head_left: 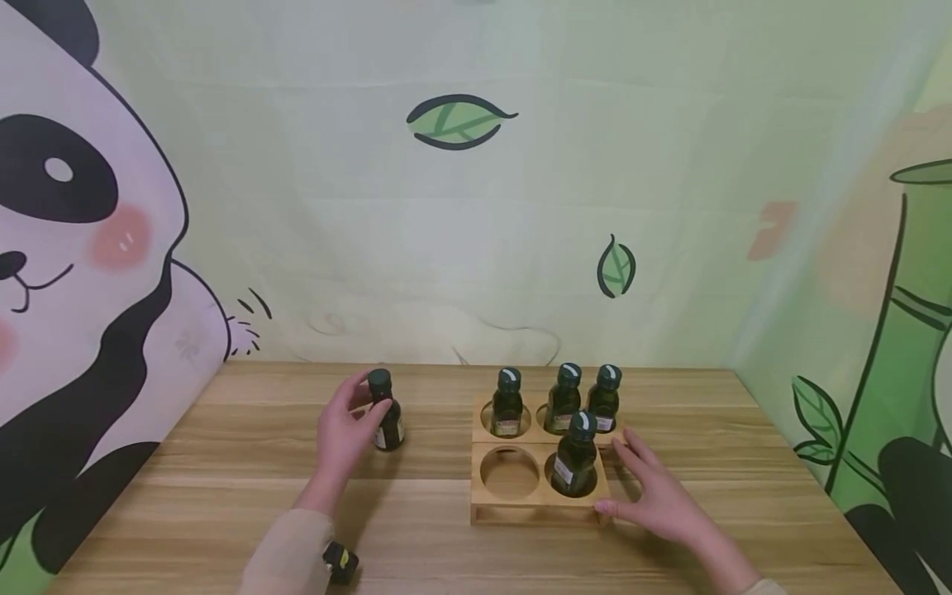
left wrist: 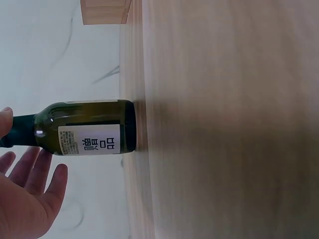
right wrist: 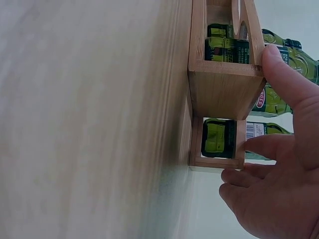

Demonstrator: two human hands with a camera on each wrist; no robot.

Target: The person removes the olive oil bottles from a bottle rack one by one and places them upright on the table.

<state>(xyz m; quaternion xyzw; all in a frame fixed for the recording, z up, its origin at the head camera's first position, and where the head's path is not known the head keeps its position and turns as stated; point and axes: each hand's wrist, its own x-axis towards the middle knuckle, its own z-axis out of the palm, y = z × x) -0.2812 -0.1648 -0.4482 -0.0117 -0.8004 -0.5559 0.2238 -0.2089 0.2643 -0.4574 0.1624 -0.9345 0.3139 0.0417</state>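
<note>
In the head view a small dark green bottle (head_left: 389, 423) with a dark cap stands upright to the left of a wooden rack. My left hand (head_left: 349, 426) pinches its neck between thumb and fingers. A white label (left wrist: 94, 140) faces the left wrist camera, and the base is right at the tabletop. The two-tier rack (head_left: 537, 516) holds several similar bottles, among them a front one (head_left: 576, 461). My right hand (head_left: 658, 496) touches the rack's right side, fingers extended, with the thumb (right wrist: 279, 67) at the front corner. The front left hole (head_left: 509, 472) has no bottle.
A wood-grain table (head_left: 223, 487) lies under everything. Behind it hangs a printed cloth (head_left: 335, 207) with a panda and leaves. A small black object with a yellow mark (head_left: 341, 563) is by the left sleeve (head_left: 288, 552).
</note>
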